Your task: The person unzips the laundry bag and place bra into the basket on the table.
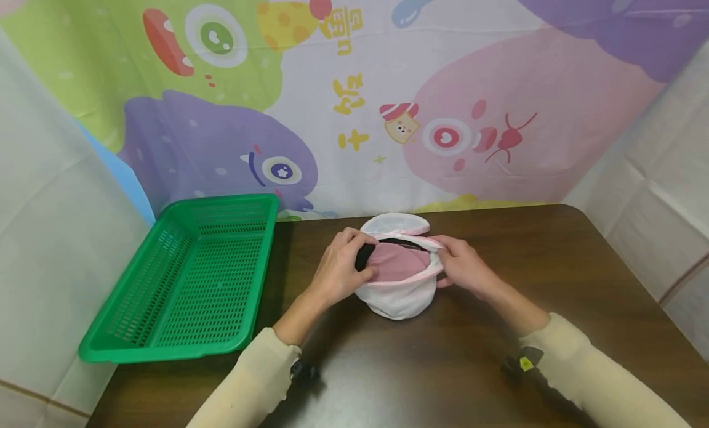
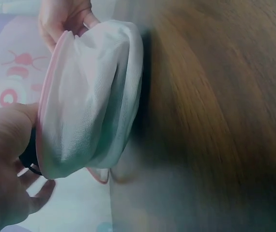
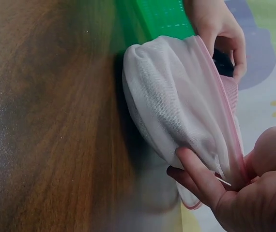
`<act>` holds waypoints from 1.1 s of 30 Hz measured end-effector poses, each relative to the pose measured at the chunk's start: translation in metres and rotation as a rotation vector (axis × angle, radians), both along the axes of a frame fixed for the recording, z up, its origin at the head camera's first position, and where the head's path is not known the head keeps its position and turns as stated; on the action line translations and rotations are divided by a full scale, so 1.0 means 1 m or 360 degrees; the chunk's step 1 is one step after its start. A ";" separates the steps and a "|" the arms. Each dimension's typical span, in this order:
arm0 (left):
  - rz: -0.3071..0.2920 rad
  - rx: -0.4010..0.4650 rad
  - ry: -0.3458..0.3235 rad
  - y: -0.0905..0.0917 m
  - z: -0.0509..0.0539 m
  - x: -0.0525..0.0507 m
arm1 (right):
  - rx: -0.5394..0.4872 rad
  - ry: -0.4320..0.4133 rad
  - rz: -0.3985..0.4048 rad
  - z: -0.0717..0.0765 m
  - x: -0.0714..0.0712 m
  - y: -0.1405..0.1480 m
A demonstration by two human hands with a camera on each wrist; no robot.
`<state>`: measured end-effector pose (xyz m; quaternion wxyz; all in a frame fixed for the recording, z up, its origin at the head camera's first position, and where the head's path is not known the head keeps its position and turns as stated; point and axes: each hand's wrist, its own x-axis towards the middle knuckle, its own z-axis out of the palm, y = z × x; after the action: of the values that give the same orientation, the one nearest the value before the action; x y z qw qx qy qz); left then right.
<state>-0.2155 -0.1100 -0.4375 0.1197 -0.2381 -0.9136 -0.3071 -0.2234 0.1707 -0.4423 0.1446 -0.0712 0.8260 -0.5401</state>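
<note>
A white mesh bag [image 1: 400,300] with a pink zip edge stands unzipped on the table, its lid flap [image 1: 394,223] folded back. Pink cloth [image 1: 400,263] and something black lie inside its mouth. At the bag's left rim the left hand [image 1: 341,265] holds a black item [image 1: 363,256] between thumb and fingers. The right hand [image 1: 465,265] grips the opposite rim, with its thumb at the zip edge and fingers against the outer mesh [image 3: 164,96], as the right wrist view shows.
A green perforated basket [image 1: 256,292] stands on the left of the brown wooden table [image 1: 421,372]. Behind the table hangs a cloth with cartoon monsters [image 1: 354,169]. Pale covering lines both sides.
</note>
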 end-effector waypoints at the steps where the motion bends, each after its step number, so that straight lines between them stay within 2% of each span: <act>1: -0.0001 -0.0008 0.0034 0.000 0.000 0.000 | -0.0008 -0.0006 0.0001 0.000 0.001 0.000; 6: -0.0033 -0.0082 0.0208 0.005 0.004 0.002 | -0.0017 0.0005 0.0007 0.001 0.003 -0.001; 9: -0.0067 -0.0113 0.0246 0.007 0.005 0.002 | -0.0010 0.0020 0.0013 0.001 0.003 -0.003; 23: 0.0005 -0.0294 0.0030 0.009 0.006 -0.001 | -0.0041 0.0014 0.0012 -0.002 0.005 -0.007; 27: 0.0031 -0.0380 0.0010 0.010 0.004 -0.001 | -0.0037 0.0022 0.0018 -0.002 0.005 -0.008; 33: 0.0053 -0.0420 0.0003 0.011 0.001 -0.002 | -0.0037 0.0033 0.0023 -0.002 0.005 -0.009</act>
<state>-0.2178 -0.0993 -0.4362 0.0932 -0.2367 -0.9498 -0.1821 -0.2182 0.1620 -0.4445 0.1390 -0.0843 0.8207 -0.5477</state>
